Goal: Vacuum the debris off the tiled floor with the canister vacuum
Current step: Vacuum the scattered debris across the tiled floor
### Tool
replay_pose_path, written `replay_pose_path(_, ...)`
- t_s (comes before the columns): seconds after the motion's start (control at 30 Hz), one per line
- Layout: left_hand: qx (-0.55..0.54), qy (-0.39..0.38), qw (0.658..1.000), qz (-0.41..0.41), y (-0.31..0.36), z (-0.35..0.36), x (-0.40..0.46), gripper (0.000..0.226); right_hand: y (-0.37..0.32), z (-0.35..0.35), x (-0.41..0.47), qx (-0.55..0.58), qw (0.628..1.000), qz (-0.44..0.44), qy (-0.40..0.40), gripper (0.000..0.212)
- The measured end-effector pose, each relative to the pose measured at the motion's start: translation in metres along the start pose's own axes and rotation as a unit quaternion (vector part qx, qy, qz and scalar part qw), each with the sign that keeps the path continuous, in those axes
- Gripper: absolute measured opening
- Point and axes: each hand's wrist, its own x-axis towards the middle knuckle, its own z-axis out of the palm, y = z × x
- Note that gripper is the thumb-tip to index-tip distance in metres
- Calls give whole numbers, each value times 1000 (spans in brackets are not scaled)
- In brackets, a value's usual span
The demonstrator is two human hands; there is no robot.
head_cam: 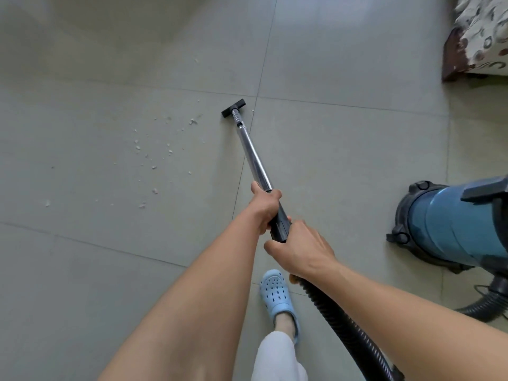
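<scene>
Both of your hands are already on the wand: your left hand is clenched around it where the bright metal tube meets the black handle section, and your right hand is wrapped around the black grip just behind, where the ribbed hose begins. That split hold looks right; the tube is rigid and probably light, so the forward hand can steer while the rear one pushes. Expect the hose to be the awkward part: it is soft and springy, and it will likely drag on the canister vacuum, which stands on the tiled floor to your right, near your slippered foot.

The floor nozzle rests flat on the tile, just beside a grout line. Most of the debris, pale light flakes, lies scattered well to the nozzle's left, with one fleck just to its right. The canister's drum is closed, so what it holds cannot be told.
</scene>
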Motion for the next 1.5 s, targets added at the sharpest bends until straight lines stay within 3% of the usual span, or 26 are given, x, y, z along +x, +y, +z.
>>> replay_pose_path(0.27,33,2,999,7,65,-43,34,23,-69,-25,41,31,999,1,10,25)
replay_pose_path(0.53,59,4,998,0,71,-40,27,24,-72,-34,31,56,998,16,-2,33)
replay_pose_path(1.03,100,-10,995,-7,-33,24,-48,27,25,14,-61,79,996,42,-12,33)
replay_pose_path(1.17,81,-9,997,-11,-63,24,-68,26,39,31,-85,51,998,30,-17,38)
replay_pose_path(1.5,25,2,999,-27,-128,2,-93,23,50,77,-122,37,998,1,-54,21)
